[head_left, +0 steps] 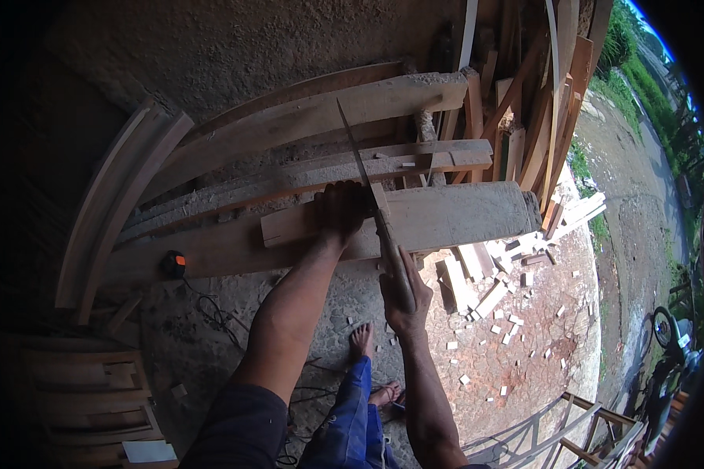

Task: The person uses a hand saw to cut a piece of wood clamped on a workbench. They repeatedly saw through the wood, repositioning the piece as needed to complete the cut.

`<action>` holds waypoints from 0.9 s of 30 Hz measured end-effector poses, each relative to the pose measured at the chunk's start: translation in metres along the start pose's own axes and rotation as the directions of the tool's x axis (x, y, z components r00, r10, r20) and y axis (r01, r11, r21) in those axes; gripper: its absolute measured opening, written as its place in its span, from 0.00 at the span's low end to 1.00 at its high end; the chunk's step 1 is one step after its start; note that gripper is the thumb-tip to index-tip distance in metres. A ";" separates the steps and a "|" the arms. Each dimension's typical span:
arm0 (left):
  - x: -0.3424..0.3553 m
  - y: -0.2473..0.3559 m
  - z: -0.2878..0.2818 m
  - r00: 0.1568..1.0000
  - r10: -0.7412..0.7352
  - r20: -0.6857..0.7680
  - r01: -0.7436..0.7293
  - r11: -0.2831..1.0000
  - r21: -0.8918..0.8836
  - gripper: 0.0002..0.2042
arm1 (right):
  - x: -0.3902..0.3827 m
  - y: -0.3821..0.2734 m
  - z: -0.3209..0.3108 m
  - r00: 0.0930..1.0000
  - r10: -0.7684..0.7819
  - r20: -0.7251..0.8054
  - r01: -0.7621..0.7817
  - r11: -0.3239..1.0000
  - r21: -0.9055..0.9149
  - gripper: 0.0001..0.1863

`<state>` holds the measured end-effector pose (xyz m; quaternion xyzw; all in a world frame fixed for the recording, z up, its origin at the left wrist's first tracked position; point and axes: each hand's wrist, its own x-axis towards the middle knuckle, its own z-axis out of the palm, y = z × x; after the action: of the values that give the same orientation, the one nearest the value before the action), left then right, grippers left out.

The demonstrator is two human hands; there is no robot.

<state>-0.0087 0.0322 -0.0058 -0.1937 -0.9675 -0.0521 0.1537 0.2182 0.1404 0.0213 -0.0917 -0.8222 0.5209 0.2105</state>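
A handsaw [353, 144] points away from me, its narrow blade crossing a short piece of wood [282, 227] near that piece's right end. My right hand [407, 303] is closed round the saw's handle, just on the near side of the thick plank [461, 213]. To the left of the blade, my left hand [341, 207] grips the short piece and presses it on the plank; its fingers are in shadow and partly hidden. The blade and the wood meet close beside the left hand's fingers.
More long boards [289, 117] lie beyond the plank, against a rough wall. A black and orange tape measure [174, 264] rests on the plank's left part. Offcuts [489, 301] litter the floor at right. Upright timber [516, 117] leans at the back right. A cable [211, 309] trails near my feet.
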 end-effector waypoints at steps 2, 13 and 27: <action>-0.005 -0.003 0.006 0.997 -0.070 0.021 0.072 0.992 -0.103 0.06 | -0.004 0.005 0.004 0.999 0.043 0.005 -0.043 0.999 0.005 0.30; -0.002 -0.005 0.001 0.992 -0.116 0.058 0.123 0.984 -0.130 0.05 | -0.045 0.015 -0.016 0.997 -0.074 -0.021 0.072 0.994 -0.077 0.32; -0.016 -0.032 0.036 0.984 -0.174 -0.048 0.165 0.975 -0.152 0.06 | -0.130 0.025 -0.050 1.000 -0.018 -0.018 0.015 0.984 -0.180 0.27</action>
<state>-0.0175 0.0033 -0.0462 -0.1197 -0.9689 -0.1422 0.1634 0.3547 0.1447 -0.0152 -0.1087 -0.8644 0.4419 0.2140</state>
